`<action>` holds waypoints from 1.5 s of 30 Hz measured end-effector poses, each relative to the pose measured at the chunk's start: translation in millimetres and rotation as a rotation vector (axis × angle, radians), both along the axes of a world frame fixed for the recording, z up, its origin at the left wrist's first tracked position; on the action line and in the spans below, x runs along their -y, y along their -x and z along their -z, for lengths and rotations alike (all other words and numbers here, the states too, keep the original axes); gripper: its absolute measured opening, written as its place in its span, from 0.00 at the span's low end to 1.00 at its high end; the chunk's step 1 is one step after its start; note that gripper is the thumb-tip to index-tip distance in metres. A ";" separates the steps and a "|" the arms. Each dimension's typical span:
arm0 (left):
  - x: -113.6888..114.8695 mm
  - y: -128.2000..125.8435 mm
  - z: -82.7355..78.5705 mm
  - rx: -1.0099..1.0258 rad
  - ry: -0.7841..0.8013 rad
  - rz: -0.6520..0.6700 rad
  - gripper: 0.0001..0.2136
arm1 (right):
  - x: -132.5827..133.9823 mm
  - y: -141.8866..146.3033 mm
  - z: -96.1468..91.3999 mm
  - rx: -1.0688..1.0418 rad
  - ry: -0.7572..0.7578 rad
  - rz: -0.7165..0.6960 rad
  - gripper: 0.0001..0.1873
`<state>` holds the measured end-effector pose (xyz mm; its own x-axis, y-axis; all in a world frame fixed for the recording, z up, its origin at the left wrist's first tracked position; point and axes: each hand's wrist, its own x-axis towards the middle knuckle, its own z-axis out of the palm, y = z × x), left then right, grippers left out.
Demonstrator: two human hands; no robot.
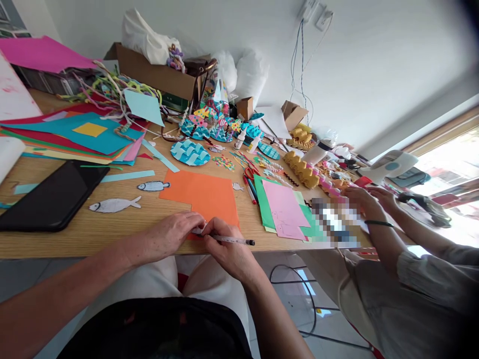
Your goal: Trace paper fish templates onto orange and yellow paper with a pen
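Note:
My right hand [231, 252] is closed around a slim pen [234, 240] with a pale barrel and a dark end that points right. Its writing tip is hidden by my fingers. My left hand [174, 234] meets it at the table edge, its bent fingertips pressing a small white paper piece [197, 231] onto the orange paper [209, 192]. Most of that piece is covered by my fingers. To the left lie two paper fish cutouts, a white fish [115, 205] and a bluish fish [153, 186] touching the orange sheet.
A black phone [56, 194] and stacked coloured paper [75, 132] lie left. Pink paper [284, 209] on green sheets, red scissors [251, 172] and glue bottles [240, 139] are right and behind. Another person's hands [362, 202] work at the far right.

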<state>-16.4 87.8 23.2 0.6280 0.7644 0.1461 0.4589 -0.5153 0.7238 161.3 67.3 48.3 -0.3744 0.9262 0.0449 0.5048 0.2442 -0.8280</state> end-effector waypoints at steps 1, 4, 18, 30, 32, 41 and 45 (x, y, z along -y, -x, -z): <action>0.0 0.2 0.3 0.001 -0.002 -0.003 0.10 | -0.5 0.4 0.5 0.003 -0.002 -0.005 0.06; 0.0 1.0 2.4 -0.002 -0.003 -0.015 0.10 | -1.6 2.1 2.0 -0.009 -0.003 -0.017 0.05; -1.5 4.0 5.0 0.002 0.020 -0.039 0.07 | -4.9 7.2 0.1 -0.034 -0.004 -0.060 0.06; -2.2 3.7 1.3 -0.020 0.035 -0.023 0.08 | -3.7 1.8 -4.7 0.027 -0.020 -0.048 0.06; -2.9 4.1 2.3 -0.023 0.033 -0.024 0.08 | -4.1 5.4 -3.7 0.030 -0.028 -0.054 0.07; -1.8 2.9 -8.6 -0.046 0.036 -0.053 0.06 | -5.6 10.5 -1.2 -0.032 -0.016 -0.072 0.06; -2.1 3.1 -12.7 -0.037 0.064 -0.030 0.09 | -1.1 -7.7 -1.8 -0.182 0.011 0.021 0.04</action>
<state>-19.5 89.9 35.9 0.6087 0.7900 0.0735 0.5006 -0.4543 0.7369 169.0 68.3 50.2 -0.3417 0.9344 0.1004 0.3511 0.2260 -0.9087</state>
